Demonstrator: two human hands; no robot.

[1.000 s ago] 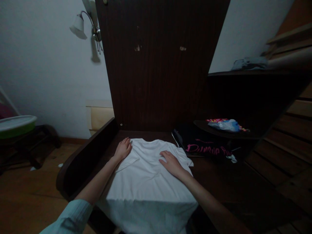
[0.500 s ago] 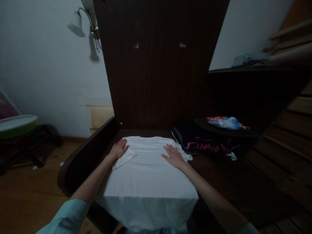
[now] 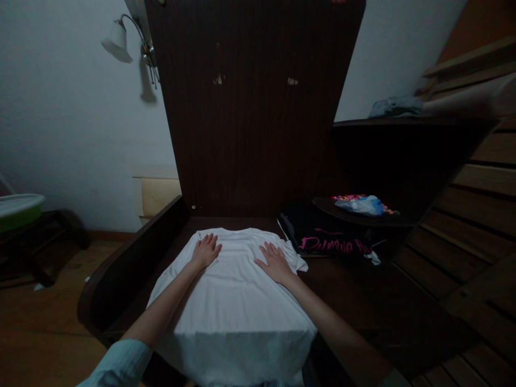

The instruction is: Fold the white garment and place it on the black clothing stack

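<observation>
A white shirt (image 3: 237,301) lies spread over the dark wooden desk top, its near end hanging down over the front edge. My left hand (image 3: 206,251) rests flat on its upper left part, fingers spread. On the upper right part lies my right hand (image 3: 276,263), palm down with the fingers apart. Small wrinkles run across the cloth between the two hands. Some bunched white fabric sticks out to the right of my right hand.
A black cloth bag with pink lettering (image 3: 334,242) lies right of the shirt. Above it, a small shelf holds a blue-and-white plastic bag (image 3: 360,205). A raised curved side board (image 3: 133,258) borders the left. A wall lamp (image 3: 117,43) hangs at upper left.
My left hand has slid inward over the shirt, and the folded-over left corner now lies spread outward. My right hand stays flat on the cloth. The view has shifted slightly right.
</observation>
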